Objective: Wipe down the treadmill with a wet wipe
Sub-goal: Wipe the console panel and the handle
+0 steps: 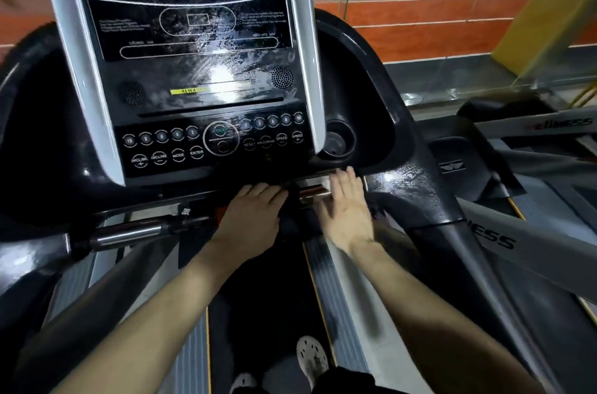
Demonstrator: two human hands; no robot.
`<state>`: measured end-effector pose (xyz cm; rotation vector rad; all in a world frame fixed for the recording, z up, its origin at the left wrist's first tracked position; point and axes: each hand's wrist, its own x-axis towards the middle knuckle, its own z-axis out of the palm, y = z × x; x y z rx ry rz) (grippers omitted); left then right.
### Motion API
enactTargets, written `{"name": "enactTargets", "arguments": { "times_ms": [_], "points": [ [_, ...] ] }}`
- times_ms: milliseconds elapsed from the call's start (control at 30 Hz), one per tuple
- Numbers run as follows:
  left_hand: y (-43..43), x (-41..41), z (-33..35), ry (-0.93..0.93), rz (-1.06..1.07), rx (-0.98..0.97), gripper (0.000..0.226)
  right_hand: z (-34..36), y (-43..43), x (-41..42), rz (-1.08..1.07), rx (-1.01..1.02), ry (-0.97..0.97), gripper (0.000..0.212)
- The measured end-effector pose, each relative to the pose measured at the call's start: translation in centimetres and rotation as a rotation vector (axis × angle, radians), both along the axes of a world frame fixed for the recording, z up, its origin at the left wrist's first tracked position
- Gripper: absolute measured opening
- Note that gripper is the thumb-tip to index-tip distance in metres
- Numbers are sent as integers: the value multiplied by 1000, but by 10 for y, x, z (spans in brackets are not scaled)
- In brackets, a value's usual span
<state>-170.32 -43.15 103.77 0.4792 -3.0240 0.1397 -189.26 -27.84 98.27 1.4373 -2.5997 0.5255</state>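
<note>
The treadmill point(429, 200) fills most of the view, its body moulded from glossy black plastic in swollen, rounded forms. Its console point(193, 38) is a tall, flat black panel framed by curved silver trim point(80, 70), printed with thin white dials and outlines and smeared with wet, streaky patches point(219, 70) that catch the light. Below runs the matte black belt point(258, 296), edged by ribbed grey side rails point(342, 313). Right of the console a deep, smooth-walled pocket point(355, 77) sinks into the housing; at its lower end sits a round cup holder point(336, 141), whose shiny circular floor shows, though what it holds, if anything, I cannot tell. A row of round, ringed buttons point(161, 148) crosses the console's foot. A chrome handlebar point(126, 233) juts from the left, and a shorter chrome grip point(311, 192) lies between the hands. The left hand point(252, 216) rests palm down, fingers straight, on the dark block under the console. The right hand point(347, 209), blurred, is flat and spread over the grip. The wet wipe cannot be made out under either hand. Pale perforated shoes point(311, 358) stand on the belt.
</note>
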Motion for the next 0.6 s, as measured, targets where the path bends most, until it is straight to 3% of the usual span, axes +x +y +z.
{"name": "enactTargets", "arguments": {
  "times_ms": [67,167,267,367,500,600],
  "points": [
    [-10,27,5,91,38,8,61,-4,-36,54,156,-36,-54,68],
    [-31,69,3,183,125,45,75,-11,-50,76,338,-11,43,59],
    [-51,105,-4,124,220,70,89,-11,-15,40,154,-62,36,60],
    [-66,132,-17,-31,247,71,94,-17,-23,70,-118,-192,-88,67],
    [-67,136,-17,-137,207,56,94,-22,-47,118,159,-132,-28,78],
    [-63,135,-13,-176,223,45,98,-15,-34,90,66,-30,21,99]
  ]
}}
